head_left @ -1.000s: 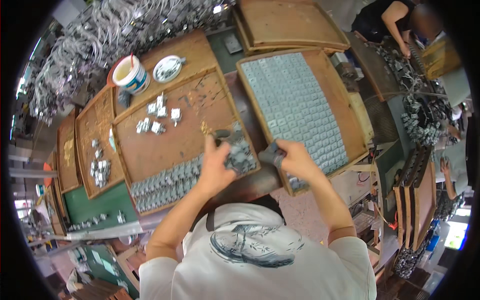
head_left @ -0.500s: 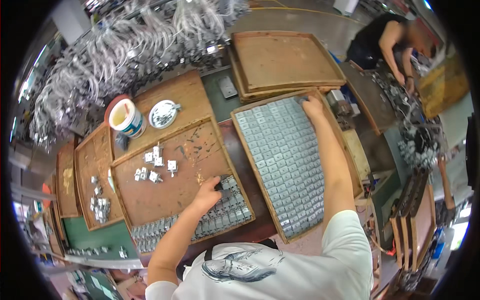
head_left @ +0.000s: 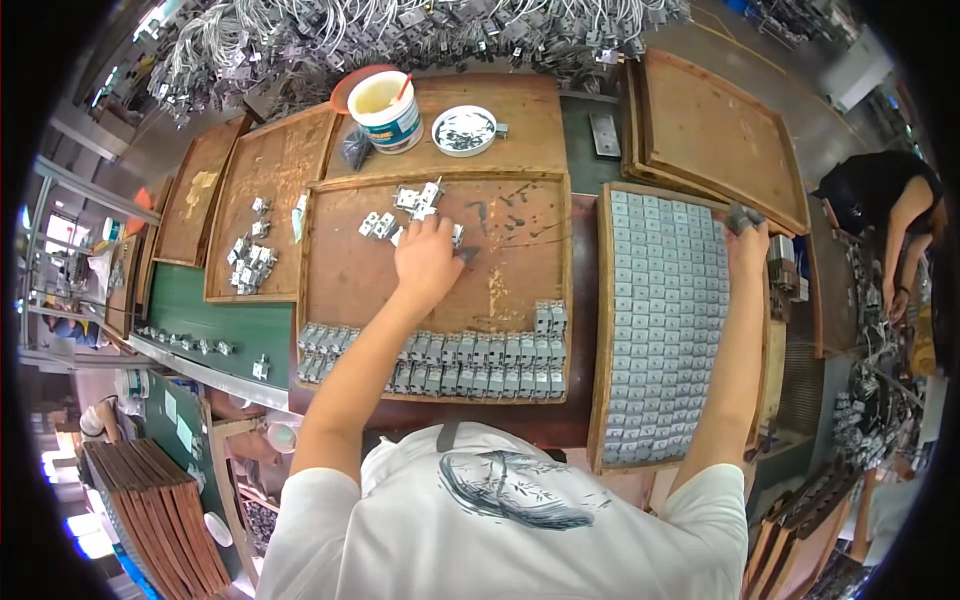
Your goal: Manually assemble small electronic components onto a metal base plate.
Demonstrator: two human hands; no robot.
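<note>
My left hand (head_left: 430, 265) reaches over a wooden tray (head_left: 437, 183), fingers stretched toward a loose cluster of small silver-white metal blocks (head_left: 415, 200). Its thumb, dark at the tip, stands apart from the fingers. Grey blocks (head_left: 470, 365) stand in rows along this tray's near edge. My right hand (head_left: 745, 245) is at the far right corner of a second wooden tray (head_left: 601, 300), its fingers closed together. Dark grey covers its fingertips; whether a part is between them I cannot make out. Square-faced grey blocks (head_left: 660, 330) fill that tray in tight rows.
Beyond the left tray stand a white bucket (head_left: 388, 118) and a round white dish (head_left: 464, 131) of small pieces. Stacked wooden trays (head_left: 720, 130) are at the far right. Wired metal parts (head_left: 400, 35) hang along the back. A co-worker (head_left: 885, 200) bends over parts at right.
My left hand has gone from the block rows at the tray's near edge to the loose blocks farther in. My right hand remains at the other tray's far corner. The whole view has swung round.
</note>
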